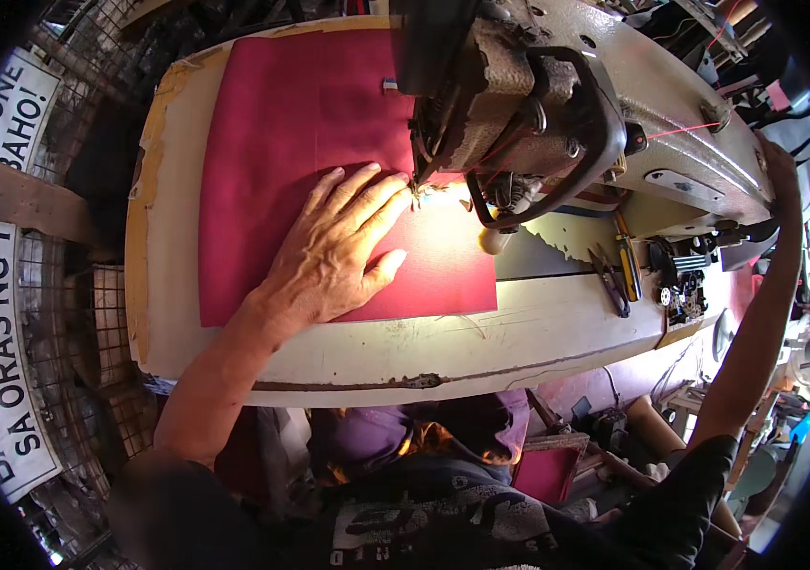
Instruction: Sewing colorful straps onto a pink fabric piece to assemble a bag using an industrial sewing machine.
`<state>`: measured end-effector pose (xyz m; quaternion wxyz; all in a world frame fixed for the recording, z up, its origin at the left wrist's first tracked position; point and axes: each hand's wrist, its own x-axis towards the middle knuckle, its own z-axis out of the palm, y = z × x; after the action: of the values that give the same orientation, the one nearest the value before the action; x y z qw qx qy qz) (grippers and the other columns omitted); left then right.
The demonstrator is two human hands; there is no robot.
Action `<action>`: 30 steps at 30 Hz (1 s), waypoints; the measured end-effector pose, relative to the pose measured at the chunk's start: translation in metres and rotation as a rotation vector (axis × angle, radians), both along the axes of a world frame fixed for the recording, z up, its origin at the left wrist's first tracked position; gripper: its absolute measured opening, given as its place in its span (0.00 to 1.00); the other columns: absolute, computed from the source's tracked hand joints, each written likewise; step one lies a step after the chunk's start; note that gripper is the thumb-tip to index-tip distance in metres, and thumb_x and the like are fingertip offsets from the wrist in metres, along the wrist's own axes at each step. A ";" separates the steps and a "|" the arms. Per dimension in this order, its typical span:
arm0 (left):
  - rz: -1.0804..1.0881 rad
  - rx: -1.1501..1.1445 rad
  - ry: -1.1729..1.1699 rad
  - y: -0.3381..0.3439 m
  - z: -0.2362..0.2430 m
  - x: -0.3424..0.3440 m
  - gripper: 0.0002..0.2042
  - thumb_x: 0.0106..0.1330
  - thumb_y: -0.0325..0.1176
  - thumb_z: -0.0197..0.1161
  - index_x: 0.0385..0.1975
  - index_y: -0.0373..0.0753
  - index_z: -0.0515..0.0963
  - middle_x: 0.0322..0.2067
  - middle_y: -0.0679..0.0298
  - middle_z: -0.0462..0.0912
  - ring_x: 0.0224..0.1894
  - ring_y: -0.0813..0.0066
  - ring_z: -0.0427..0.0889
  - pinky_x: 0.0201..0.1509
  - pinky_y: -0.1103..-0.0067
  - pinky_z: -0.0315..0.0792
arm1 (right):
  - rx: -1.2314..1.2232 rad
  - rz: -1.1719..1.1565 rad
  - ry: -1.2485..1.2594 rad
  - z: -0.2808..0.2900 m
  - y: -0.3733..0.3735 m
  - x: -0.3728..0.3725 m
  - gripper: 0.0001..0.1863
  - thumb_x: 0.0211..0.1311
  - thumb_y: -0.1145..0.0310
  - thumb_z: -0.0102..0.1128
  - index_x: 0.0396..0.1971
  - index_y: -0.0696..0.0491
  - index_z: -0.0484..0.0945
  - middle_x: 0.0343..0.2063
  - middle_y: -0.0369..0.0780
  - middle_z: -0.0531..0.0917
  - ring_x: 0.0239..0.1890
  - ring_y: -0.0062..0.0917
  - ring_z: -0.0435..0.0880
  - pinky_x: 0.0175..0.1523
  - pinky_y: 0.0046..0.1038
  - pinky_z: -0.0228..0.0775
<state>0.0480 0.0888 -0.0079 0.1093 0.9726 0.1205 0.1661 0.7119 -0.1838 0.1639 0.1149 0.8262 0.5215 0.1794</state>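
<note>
A dark red piece of fabric (272, 190) lies flat on the table of a sewing machine (557, 95), its right part under the machine's head. My left hand (329, 242) rests palm down on the fabric, fingers spread, fingertips just left of the presser foot (416, 197). A bright light falls on the cloth around the needle. My right arm reaches far to the right, and my right hand (779, 166) is at the far right end of the machine's body; its fingers are mostly hidden there. Red thread (685, 131) runs along the machine's upper side.
A yellow-handled screwdriver (627, 258) and pliers (609, 283) lie right of the needle area, beside a small box of bobbins and metal parts (685, 294). The pale table (376, 361) has a worn front edge. Wire mesh (53, 313) and white signs (10, 351) stand at the left.
</note>
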 end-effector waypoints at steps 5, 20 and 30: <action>0.001 0.005 0.006 0.000 0.000 0.000 0.29 0.62 0.38 0.64 0.63 0.32 0.70 0.63 0.50 0.70 0.70 0.53 0.64 0.76 0.57 0.54 | -0.012 0.027 -0.074 -0.003 -0.047 0.011 0.27 0.62 0.78 0.51 0.64 0.57 0.73 0.58 0.50 0.80 0.60 0.39 0.80 0.65 0.33 0.70; -0.015 0.059 0.017 0.001 -0.003 -0.004 0.29 0.66 0.42 0.63 0.64 0.33 0.69 0.66 0.52 0.69 0.72 0.52 0.63 0.77 0.57 0.53 | 0.562 -0.178 0.245 -0.215 -0.046 -0.376 0.33 0.76 0.57 0.49 0.74 0.57 0.57 0.73 0.51 0.60 0.75 0.45 0.57 0.78 0.46 0.41; -0.014 0.012 0.030 -0.001 0.001 -0.005 0.29 0.65 0.38 0.64 0.65 0.35 0.69 0.67 0.53 0.67 0.73 0.52 0.60 0.78 0.57 0.50 | 0.616 -0.213 0.301 -0.209 -0.040 -0.382 0.33 0.76 0.56 0.50 0.74 0.53 0.58 0.73 0.50 0.60 0.76 0.45 0.55 0.78 0.45 0.42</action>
<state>0.0432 0.0873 -0.0066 0.1028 0.9765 0.1142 0.1514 0.3299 -0.2239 -0.0452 -0.1996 0.8889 0.3651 0.1915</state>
